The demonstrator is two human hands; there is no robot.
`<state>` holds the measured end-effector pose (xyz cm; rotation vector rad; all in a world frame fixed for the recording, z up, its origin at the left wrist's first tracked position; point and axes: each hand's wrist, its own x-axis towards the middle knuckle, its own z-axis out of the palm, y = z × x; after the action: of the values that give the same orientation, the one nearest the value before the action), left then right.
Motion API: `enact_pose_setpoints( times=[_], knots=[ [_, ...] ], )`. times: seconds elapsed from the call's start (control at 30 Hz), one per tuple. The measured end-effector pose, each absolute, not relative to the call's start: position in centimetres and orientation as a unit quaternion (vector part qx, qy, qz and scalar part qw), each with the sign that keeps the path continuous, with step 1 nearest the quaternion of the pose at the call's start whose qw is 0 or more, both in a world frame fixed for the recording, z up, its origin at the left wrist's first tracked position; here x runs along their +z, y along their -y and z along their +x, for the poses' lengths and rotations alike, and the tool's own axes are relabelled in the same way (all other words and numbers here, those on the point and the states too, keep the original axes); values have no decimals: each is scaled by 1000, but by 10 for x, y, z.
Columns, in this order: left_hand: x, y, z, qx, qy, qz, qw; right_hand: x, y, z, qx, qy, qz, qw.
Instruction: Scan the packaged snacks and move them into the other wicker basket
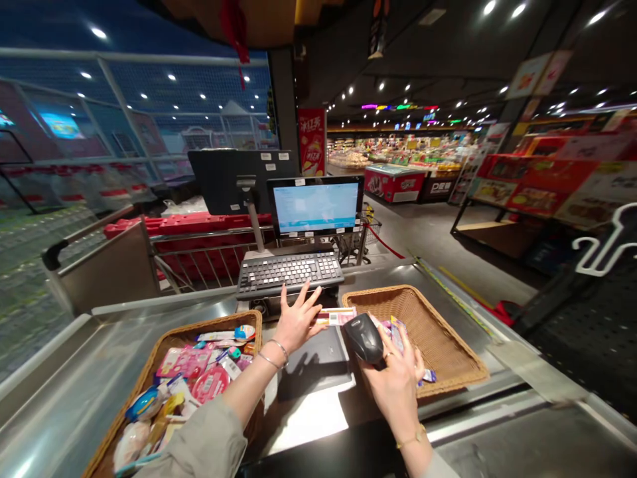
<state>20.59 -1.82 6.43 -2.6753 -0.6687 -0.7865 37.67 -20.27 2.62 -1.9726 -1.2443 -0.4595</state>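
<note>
Goods [184, 362] crowd the left basket [259, 330], whose raised rim likely keeps them together on the desk [124, 335]. The right hand [395, 372] wraps its fingers around a black scanner [364, 337], leaving its head free beside a packet [343, 315]. The left hand [294, 326] spreads its fingers wide at that packet's left end; I cannot tell whether they pinch it. Farther, the keyboard [288, 271] and lit screen [317, 206] face the person, probably for easy reading.
</note>
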Motion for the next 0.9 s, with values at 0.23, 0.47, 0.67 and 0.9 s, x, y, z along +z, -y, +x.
enact_pose_setpoints(
  times=[0.23,0.47,0.67,0.9],
  knots=[
    [61,16,233,-268,168,-941,122,19,213,393,-185,437,-801,366],
    [59,17,259,-266,116,-950,119,20,225,408,-200,400,-810,380],
    [57,17,279,-254,78,-957,116,19,235,421,-209,360,-821,391],
    [55,16,298,-247,34,-962,114,16,247,433,-235,321,-827,398]
  ],
)
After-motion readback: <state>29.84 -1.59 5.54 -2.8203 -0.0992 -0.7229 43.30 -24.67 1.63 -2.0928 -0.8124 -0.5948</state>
